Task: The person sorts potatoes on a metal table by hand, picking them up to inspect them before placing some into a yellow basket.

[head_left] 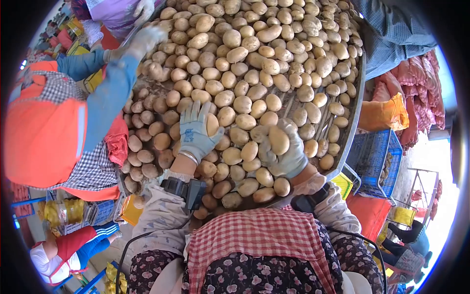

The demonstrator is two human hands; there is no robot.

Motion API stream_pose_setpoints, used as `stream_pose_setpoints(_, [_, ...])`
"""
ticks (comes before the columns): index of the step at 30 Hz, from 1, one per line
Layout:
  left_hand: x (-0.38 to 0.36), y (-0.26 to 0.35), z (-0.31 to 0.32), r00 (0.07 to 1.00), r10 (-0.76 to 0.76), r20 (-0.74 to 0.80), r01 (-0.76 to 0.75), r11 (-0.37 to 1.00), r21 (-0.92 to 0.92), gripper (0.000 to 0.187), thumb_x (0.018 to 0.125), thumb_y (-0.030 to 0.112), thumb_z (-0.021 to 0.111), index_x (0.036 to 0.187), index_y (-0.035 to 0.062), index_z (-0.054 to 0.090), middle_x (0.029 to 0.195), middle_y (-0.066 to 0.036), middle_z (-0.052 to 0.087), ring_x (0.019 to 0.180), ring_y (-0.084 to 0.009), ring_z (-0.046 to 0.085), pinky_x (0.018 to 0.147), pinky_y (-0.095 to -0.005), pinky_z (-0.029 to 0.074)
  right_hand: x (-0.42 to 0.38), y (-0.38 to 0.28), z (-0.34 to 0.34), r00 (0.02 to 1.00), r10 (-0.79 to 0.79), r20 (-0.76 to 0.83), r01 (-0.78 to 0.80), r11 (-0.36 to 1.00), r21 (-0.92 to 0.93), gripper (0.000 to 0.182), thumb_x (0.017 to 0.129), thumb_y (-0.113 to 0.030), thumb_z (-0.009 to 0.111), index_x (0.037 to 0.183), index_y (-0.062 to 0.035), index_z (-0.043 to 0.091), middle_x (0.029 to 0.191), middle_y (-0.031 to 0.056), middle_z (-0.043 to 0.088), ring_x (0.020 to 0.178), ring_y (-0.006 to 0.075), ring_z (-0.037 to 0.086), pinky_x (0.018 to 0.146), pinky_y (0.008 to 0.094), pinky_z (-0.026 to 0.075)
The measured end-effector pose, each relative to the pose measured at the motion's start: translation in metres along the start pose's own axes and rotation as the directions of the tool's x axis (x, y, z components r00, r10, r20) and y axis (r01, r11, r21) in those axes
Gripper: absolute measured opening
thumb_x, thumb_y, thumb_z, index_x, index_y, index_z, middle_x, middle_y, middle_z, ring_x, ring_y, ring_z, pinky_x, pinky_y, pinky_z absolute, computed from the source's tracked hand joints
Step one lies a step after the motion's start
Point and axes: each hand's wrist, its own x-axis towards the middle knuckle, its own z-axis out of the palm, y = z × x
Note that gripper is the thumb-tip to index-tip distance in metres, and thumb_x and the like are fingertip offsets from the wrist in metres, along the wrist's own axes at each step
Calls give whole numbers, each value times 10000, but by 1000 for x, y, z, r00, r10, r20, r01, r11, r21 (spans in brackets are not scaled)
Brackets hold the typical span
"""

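Potatoes (242,104) lie spread thickly over a large metal-edged sorting table (355,122). My left hand (195,131), in a pale blue-grey work glove, rests on the potatoes with its fingers stretched forward and apart. One potato (212,124) sits in the gap between its thumb and index finger, not visibly gripped. My right hand (289,156), in a dirty grey glove, is closed around a light potato (279,140) and holds it above the others. Several potatoes lie between my two hands and close to my body.
To the left, a co-worker in an orange vest (46,132) reaches a gloved hand (147,40) across the table. Another person's dark clothing (394,36) shows at the upper right. Blue crates (374,157), an orange sack (387,113) and red mesh sacks (416,88) stand beyond the right edge.
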Motion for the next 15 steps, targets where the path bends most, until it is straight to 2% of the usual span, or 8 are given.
stream_pose_setpoints(2, [-18, -11, -5, 999, 23, -23, -26, 984, -179, 760, 772, 371, 676, 1412, 61, 408, 1432, -192, 410, 1346, -410, 339, 1143, -514, 239, 4, -19, -22, 928, -348, 132, 372, 859, -352, 365, 916, -331, 551, 1043, 6, 610, 951, 108, 652, 814, 190, 644, 667, 324, 549])
stream_pose_setpoints(3, [-32, -17, -5, 996, 61, -67, -72, 983, -167, 681, 769, 311, 670, 1353, 33, 456, 1407, -201, 437, 1327, -411, 368, 1128, -500, 279, -3, -26, -13, 818, -562, 121, 484, 560, -672, 291, 894, -252, 552, 1019, -1, 627, 925, 93, 649, 802, 165, 627, 670, 316, 536])
stream_pose_setpoints(6, [-71, -34, -15, 999, 4, -32, -8, 994, -112, 634, 783, 322, 660, 1315, 20, 494, 1410, -195, 445, 1309, -398, 401, 1115, -491, 305, 6, -48, -45, 616, -754, 227, 282, -58, -958, 258, 870, -195, 560, 1054, -31, 638, 902, 115, 668, 824, 228, 635, 782, 345, 523])
stream_pose_setpoints(7, [-83, -40, -23, 999, -1, -34, -3, 994, -111, 634, 783, 322, 660, 1315, 20, 494, 1410, -195, 445, 1309, -398, 401, 1115, -491, 305, 8, -47, -49, 619, -751, 230, 283, -60, -957, 258, 870, -195, 560, 1054, -31, 638, 902, 115, 668, 824, 228, 635, 782, 345, 523])
stream_pose_setpoints(9, [-98, -43, -48, 993, -79, 92, 74, 996, 52, 622, 793, 340, 647, 1295, 1, 507, 1389, -203, 465, 1282, -405, 425, 1092, -496, 326, 8, -33, -28, 587, -625, 515, 21, -624, -781, 309, 845, -253, 611, 1083, -58, 642, 1026, 160, 661, 959, 323, 621, 887, 429, 495])
stream_pose_setpoints(10, [-102, -41, -58, 993, -81, 88, 76, 996, 55, 622, 793, 340, 647, 1295, 1, 507, 1389, -203, 465, 1282, -405, 425, 1092, -496, 326, 7, -23, -23, 587, -622, 518, 25, -626, -780, 309, 845, -253, 611, 1083, -58, 642, 1026, 160, 661, 959, 323, 621, 887, 429, 495])
stream_pose_setpoints(12, [-105, -38, -72, 775, -477, 415, 520, 854, 9, 626, 800, 367, 632, 1291, -3, 514, 1352, -212, 488, 1255, -407, 444, 1066, -496, 346, 0, 1, -16, 692, -452, 563, -95, -830, -549, 392, 815, -318, 655, 1120, -73, 638, 1176, 161, 616, 1128, 376, 545, 982, 498, 429])
stream_pose_setpoints(15, [-75, 9, -75, 988, -110, 108, 114, 993, -36, 620, 815, 372, 616, 1314, 20, 513, 1355, -225, 479, 1261, -406, 441, 1075, -513, 333, -8, 30, -3, 738, -345, 580, 85, -805, -587, 457, 790, -352, 674, 1156, -81, 626, 1274, 161, 554, 1211, 372, 488, 1020, 512, 395])
